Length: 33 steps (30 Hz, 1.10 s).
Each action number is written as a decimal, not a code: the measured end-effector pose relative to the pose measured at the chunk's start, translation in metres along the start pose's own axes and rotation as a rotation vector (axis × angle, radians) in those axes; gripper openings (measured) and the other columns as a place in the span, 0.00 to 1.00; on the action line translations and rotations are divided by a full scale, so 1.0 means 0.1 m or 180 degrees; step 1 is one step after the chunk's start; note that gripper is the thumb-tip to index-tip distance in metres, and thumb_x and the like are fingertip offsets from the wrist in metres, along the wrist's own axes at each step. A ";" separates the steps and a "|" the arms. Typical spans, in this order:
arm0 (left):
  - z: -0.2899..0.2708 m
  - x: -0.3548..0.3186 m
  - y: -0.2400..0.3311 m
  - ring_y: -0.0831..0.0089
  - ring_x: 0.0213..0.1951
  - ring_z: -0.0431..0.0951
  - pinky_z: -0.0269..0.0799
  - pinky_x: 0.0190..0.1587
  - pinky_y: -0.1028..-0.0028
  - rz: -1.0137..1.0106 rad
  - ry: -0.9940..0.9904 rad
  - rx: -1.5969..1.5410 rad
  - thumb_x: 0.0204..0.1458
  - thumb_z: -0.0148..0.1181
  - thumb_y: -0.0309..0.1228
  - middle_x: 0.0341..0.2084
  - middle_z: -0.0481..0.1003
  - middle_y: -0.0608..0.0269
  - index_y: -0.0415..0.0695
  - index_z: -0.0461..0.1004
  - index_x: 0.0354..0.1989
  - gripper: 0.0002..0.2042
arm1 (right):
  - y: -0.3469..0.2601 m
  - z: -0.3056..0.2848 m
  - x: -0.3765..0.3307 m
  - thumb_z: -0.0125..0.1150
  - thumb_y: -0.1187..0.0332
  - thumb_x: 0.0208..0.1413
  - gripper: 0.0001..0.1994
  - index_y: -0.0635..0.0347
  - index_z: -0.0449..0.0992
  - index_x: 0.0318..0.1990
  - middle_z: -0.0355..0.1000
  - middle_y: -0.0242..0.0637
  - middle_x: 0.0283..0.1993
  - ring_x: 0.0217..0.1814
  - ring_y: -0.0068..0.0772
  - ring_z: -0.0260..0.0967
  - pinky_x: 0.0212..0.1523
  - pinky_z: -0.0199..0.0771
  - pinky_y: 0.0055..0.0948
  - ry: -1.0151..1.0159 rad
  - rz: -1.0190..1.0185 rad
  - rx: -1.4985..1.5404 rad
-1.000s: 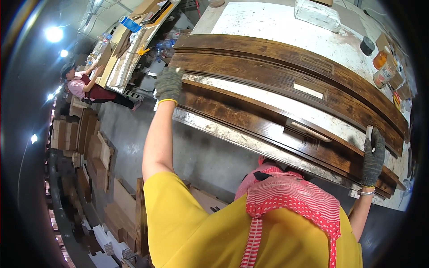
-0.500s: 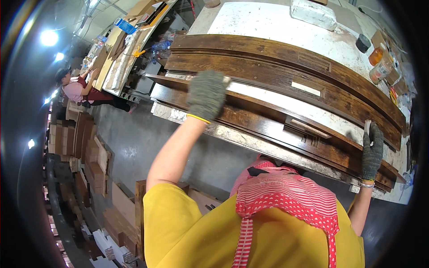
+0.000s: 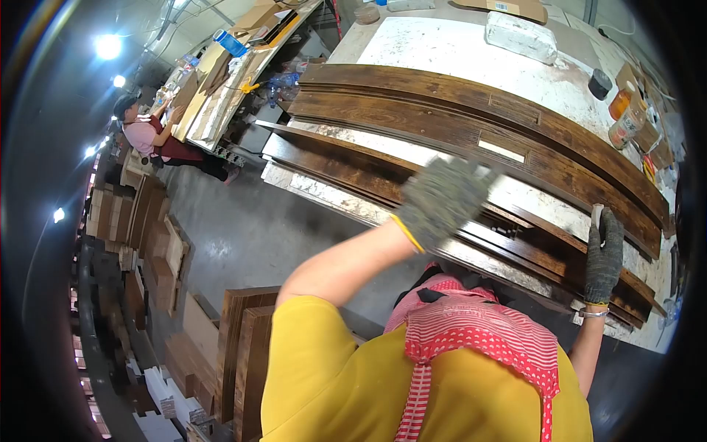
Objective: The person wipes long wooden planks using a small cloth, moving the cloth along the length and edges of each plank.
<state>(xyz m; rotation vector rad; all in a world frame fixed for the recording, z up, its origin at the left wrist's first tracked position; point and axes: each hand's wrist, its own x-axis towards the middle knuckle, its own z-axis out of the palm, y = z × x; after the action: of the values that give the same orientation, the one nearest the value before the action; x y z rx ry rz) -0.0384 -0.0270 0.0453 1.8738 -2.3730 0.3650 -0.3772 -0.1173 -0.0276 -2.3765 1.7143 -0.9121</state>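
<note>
My left hand (image 3: 445,200), in a grey-green knitted glove with a yellow cuff, is over the middle of the nearest dark-brown wooden board (image 3: 346,163). Motion smears its fingers, so I cannot make out whether it holds anything. Near the right end of that board, my right hand (image 3: 605,254) in a matching dark glove grips the raised edge. Something pale shows at its fingertips; whether it is bare skin or a small piece is unclear. Behind lie two more long brown boards: a middle board (image 3: 390,114) with a rectangular cutout, and a far board (image 3: 412,81).
The boards lie on a stained white worktable (image 3: 434,44). At its back stand a whitish wrapped block (image 3: 521,38), a dark round piece (image 3: 600,84) and an orange bottle (image 3: 622,101). Brown panels (image 3: 250,346) stand at my left. A co-worker (image 3: 151,136) stands at another bench.
My left hand has swept right along the near board, from its left part to the middle. My right hand stays at the right end. The view has shifted slightly.
</note>
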 end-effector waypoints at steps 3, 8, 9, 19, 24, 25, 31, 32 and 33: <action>0.16 -0.05 0.36 0.60 0.44 0.76 0.71 0.45 0.59 0.0297 -0.0084 -0.0303 0.50 0.54 0.32 0.42 0.74 0.51 0.41 0.70 0.53 0.20 | 0.00 0.01 -0.09 0.58 0.71 0.59 0.18 0.61 0.72 0.57 0.70 0.46 0.58 0.60 0.46 0.67 0.62 0.65 0.38 0.0113 -0.0181 0.0060; 0.13 -0.23 0.39 0.59 0.42 0.76 0.70 0.44 0.59 0.0520 -0.0694 -0.0602 0.47 0.58 0.34 0.36 0.74 0.54 0.41 0.71 0.47 0.18 | -0.17 -0.13 -0.42 0.59 0.73 0.58 0.18 0.64 0.71 0.56 0.70 0.45 0.55 0.57 0.43 0.68 0.61 0.64 0.35 0.0012 0.0106 0.0996; 0.16 -0.28 0.42 0.59 0.42 0.76 0.70 0.43 0.58 0.0529 -0.0601 -0.0701 0.47 0.58 0.34 0.35 0.74 0.54 0.41 0.71 0.46 0.17 | -0.12 -0.15 -0.54 0.58 0.73 0.59 0.18 0.64 0.70 0.57 0.69 0.45 0.57 0.59 0.42 0.67 0.62 0.63 0.35 0.0004 -0.0001 0.0845; 0.06 -0.35 0.39 0.56 0.36 0.77 0.71 0.38 0.58 0.0092 -0.0660 -0.1060 0.51 0.56 0.34 0.32 0.74 0.57 0.48 0.73 0.40 0.09 | 0.23 0.25 -0.79 0.59 0.72 0.60 0.18 0.65 0.71 0.57 0.71 0.40 0.58 0.58 0.33 0.67 0.59 0.67 0.30 0.0095 0.0910 0.2226; 0.17 -0.01 0.20 0.52 0.42 0.78 0.74 0.44 0.57 0.0000 -0.1281 -0.1045 0.49 0.63 0.42 0.48 0.72 0.50 0.49 0.65 0.58 0.28 | 0.21 0.26 -0.64 0.59 0.71 0.60 0.19 0.64 0.71 0.58 0.70 0.40 0.59 0.58 0.31 0.67 0.56 0.70 0.30 0.0111 0.0650 0.1803; 0.30 0.08 0.20 0.48 0.45 0.78 0.75 0.47 0.56 0.0137 -0.1554 -0.0693 0.45 0.67 0.50 0.56 0.66 0.45 0.49 0.57 0.66 0.40 | 0.20 0.22 -0.62 0.60 0.71 0.59 0.19 0.64 0.71 0.58 0.69 0.40 0.59 0.57 0.31 0.68 0.56 0.70 0.31 0.0115 0.0877 0.2131; 0.56 0.28 0.15 0.46 0.40 0.79 0.77 0.40 0.55 0.0522 -0.1578 -0.0559 0.39 0.68 0.59 0.49 0.70 0.38 0.45 0.55 0.67 0.49 | 0.20 0.24 -0.62 0.63 0.67 0.58 0.20 0.61 0.71 0.56 0.72 0.34 0.50 0.47 0.27 0.70 0.48 0.73 0.28 0.0212 0.0844 0.2087; 0.64 0.26 0.12 0.47 0.38 0.78 0.77 0.38 0.56 0.0551 -0.1422 -0.0594 0.39 0.68 0.57 0.46 0.71 0.40 0.44 0.55 0.67 0.48 | 0.16 0.30 -0.58 0.60 0.64 0.60 0.18 0.62 0.73 0.54 0.72 0.43 0.53 0.55 0.38 0.70 0.57 0.69 0.35 0.0293 0.0751 0.2107; 0.65 0.27 0.15 0.47 0.37 0.79 0.77 0.37 0.56 0.0523 -0.1566 -0.0506 0.39 0.70 0.54 0.45 0.70 0.40 0.44 0.56 0.66 0.47 | 0.11 0.19 -0.47 0.59 0.59 0.61 0.20 0.59 0.72 0.56 0.72 0.44 0.53 0.54 0.40 0.70 0.56 0.70 0.34 0.0019 0.0641 0.1684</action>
<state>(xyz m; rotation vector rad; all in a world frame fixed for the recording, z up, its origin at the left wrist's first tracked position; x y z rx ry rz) -0.0547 -0.0655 -0.0138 1.8672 -2.7651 -0.3071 -0.3861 -0.0850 -0.0673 -1.8299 1.4470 -1.1609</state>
